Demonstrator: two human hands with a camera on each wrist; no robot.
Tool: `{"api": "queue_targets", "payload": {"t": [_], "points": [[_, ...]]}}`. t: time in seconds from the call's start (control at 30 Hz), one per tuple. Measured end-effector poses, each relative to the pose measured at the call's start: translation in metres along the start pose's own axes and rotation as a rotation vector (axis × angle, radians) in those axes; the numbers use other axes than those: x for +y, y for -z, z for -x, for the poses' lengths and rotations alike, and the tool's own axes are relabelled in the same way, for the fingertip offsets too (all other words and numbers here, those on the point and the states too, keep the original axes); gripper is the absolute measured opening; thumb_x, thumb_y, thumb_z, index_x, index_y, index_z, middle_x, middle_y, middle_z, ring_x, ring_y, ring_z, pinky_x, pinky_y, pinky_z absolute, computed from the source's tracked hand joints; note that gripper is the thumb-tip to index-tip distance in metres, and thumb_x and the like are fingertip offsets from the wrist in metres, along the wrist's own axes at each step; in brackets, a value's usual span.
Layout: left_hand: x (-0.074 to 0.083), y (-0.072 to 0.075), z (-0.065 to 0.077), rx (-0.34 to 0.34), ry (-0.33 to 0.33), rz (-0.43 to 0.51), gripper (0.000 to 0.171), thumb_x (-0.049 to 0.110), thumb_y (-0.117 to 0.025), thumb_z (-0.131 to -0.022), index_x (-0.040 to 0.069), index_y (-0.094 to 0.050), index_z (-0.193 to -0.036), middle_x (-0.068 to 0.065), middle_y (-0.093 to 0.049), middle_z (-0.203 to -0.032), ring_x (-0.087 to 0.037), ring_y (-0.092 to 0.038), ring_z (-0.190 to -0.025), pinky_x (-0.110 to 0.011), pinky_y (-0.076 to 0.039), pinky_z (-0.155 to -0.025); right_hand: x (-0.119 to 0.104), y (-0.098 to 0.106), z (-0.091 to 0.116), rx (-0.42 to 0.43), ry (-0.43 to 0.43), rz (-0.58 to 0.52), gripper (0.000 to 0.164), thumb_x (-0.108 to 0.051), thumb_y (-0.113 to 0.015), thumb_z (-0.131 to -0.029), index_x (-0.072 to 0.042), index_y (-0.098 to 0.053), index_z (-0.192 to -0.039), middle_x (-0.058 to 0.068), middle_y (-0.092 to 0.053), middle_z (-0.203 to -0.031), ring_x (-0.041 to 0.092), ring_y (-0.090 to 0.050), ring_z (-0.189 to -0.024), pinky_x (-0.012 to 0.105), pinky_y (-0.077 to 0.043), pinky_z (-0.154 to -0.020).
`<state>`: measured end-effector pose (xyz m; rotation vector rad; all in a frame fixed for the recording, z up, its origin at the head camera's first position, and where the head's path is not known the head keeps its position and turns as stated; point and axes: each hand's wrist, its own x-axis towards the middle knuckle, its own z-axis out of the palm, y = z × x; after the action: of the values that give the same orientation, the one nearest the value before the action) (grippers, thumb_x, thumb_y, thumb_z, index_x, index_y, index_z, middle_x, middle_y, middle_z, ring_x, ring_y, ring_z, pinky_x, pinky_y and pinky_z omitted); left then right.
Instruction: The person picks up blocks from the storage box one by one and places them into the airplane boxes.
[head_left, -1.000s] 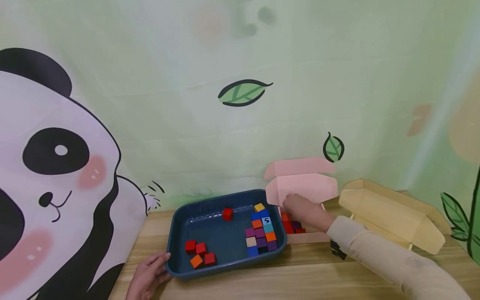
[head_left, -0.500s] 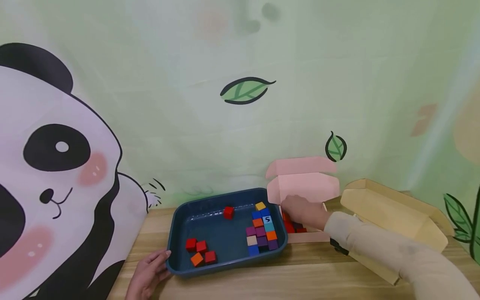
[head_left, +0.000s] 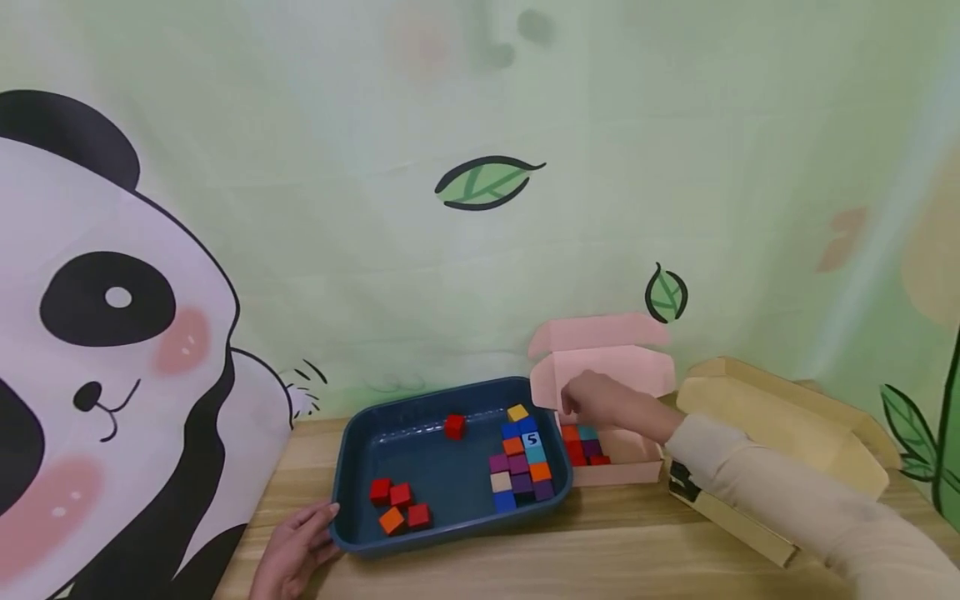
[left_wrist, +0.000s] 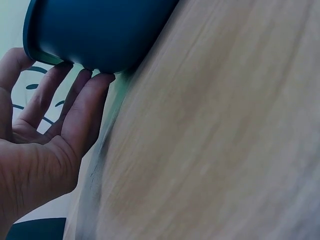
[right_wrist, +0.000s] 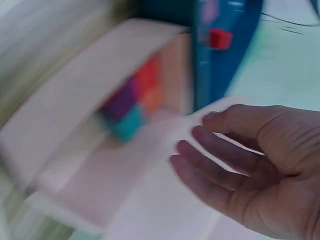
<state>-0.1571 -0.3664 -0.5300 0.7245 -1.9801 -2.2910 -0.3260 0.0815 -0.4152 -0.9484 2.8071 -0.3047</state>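
Observation:
My left hand (head_left: 296, 550) is at the near left corner of a dark blue tray (head_left: 480, 527), with fingertips against the outer wall and at the rim. In the left wrist view, the fingers (left_wrist: 87, 107) are gently bent along the tray's wall. My right hand (head_left: 596, 398) hovers over an open pink cardboard box (head_left: 611, 475), its fingers loose and holding nothing in the right wrist view. Inside that box, red, orange, purple and teal cubes (head_left: 577, 447) lie packed at the left end. The tray carries a block of coloured cubes (head_left: 520, 464) along its right side.
Several loose red and orange cubes (head_left: 401, 495) sit in the tray's left part, and a single red cube (head_left: 454, 427) near its back wall. A yellow cardboard box (head_left: 780, 417) stands open at the right, partly behind my right sleeve. A printed panda backdrop (head_left: 480, 292) rises behind the table.
My right hand has risen out of the pink box, uncovering the cubes inside, a teal one among them. My left hand and the tray stay in place.

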Motion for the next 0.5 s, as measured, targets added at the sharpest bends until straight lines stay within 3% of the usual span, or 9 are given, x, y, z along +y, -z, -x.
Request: {"api": "queue_targets", "payload": {"t": [0.17, 0.3, 0.4, 0.5], "points": [[0.004, 0.003, -0.001, 0.002, 0.002, -0.004, 0.027, 0.023, -0.071, -0.084, 0.007, -0.067, -0.106, -0.003, -0.069, -0.095, -0.017, -0.067, -0.081, -0.038, -0.055, -0.071, -0.037, 0.015, -0.007, -0.103, -0.012, -0.106, 0.011, -0.007, -0.072, -0.081, -0.013, -0.069, -0.09, 0.001, -0.066, -0.09, 0.016, -0.055, -0.079, 0.029, -0.053, -0.073], [0.004, 0.004, 0.0, -0.002, 0.013, -0.015, 0.032, 0.023, -0.071, -0.084, 0.004, -0.065, -0.11, -0.004, -0.068, -0.095, -0.017, -0.066, -0.081, -0.037, -0.055, -0.071, -0.069, 0.01, -0.021, -0.195, 0.053, -0.119, 0.012, -0.014, -0.071, -0.084, -0.015, -0.07, -0.096, 0.0, -0.066, -0.1, 0.014, -0.058, -0.084, 0.028, -0.053, -0.077], [0.003, 0.003, 0.001, 0.011, 0.011, -0.016, 0.029, 0.022, -0.071, -0.085, 0.004, -0.066, -0.108, -0.005, -0.068, -0.093, -0.017, -0.066, -0.079, -0.037, -0.055, -0.069, -0.088, -0.001, -0.039, -0.196, 0.085, -0.113, 0.015, -0.019, -0.069, -0.086, -0.016, -0.07, -0.101, -0.002, -0.067, -0.102, 0.011, -0.058, -0.083, 0.025, -0.052, -0.075], [-0.001, 0.0, 0.002, 0.01, 0.005, -0.011, 0.029, 0.021, -0.071, -0.084, 0.004, -0.066, -0.107, -0.006, -0.069, -0.093, -0.018, -0.067, -0.079, -0.038, -0.055, -0.069, -0.095, -0.018, -0.062, -0.138, 0.029, -0.116, 0.014, -0.019, -0.069, -0.086, -0.014, -0.071, -0.099, -0.004, -0.067, -0.095, 0.009, -0.056, -0.076, 0.024, -0.05, -0.07]]}}
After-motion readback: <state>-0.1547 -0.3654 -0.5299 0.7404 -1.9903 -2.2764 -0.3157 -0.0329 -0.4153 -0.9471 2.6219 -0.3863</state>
